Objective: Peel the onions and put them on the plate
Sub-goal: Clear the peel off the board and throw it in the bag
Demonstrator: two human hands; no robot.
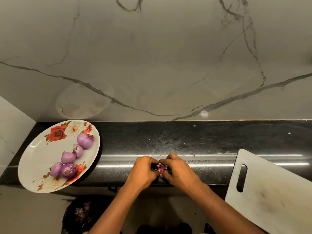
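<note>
I count five peeled purple onions (85,140) on white rose-print plate (38,149); left hand (143,169), right hand (179,170) fingers curled, pinching part-skinned sixth onion (162,168).

The bench (185,141) is a narrow slab of glossy black stone running left to right along a grey-veined marble wall, its surface scuffed and streaked with light. At its left end lies a white plate (36,156) printed with red and cream roses, its near rim jutting past the front edge. At the right lies a white cutting board (273,191) with a slotted handle, set askew and overhanging the front edge. A few pale specks (289,133) dot the stone near the wall.
</note>
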